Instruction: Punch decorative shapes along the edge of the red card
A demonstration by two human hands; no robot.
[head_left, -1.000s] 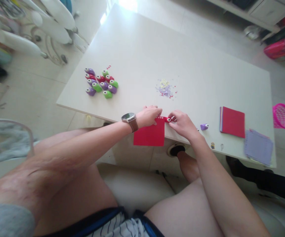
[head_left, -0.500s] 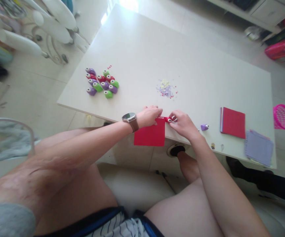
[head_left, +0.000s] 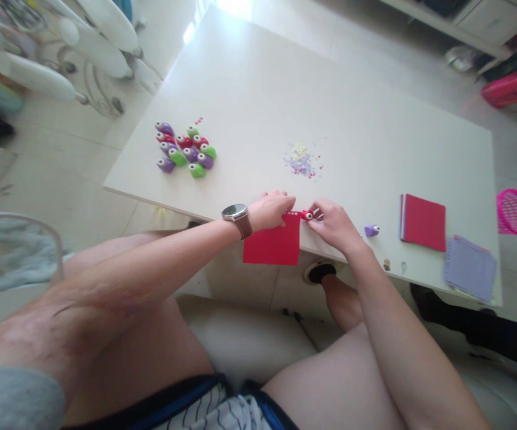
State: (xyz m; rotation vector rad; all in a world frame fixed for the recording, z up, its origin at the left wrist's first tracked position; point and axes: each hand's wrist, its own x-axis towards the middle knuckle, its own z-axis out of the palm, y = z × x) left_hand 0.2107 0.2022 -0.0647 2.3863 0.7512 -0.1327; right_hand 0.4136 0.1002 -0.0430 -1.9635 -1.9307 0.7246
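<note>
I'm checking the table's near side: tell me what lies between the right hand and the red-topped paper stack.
In the head view, a small purple punch lies on the table between the right hand and the stack.

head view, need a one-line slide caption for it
Left hand on a red sheet, right hand holding a small red punch by the sheet's hole-lined edge.

The left hand (head_left: 272,209) likely hides a corner of red paper (head_left: 271,246).
</note>
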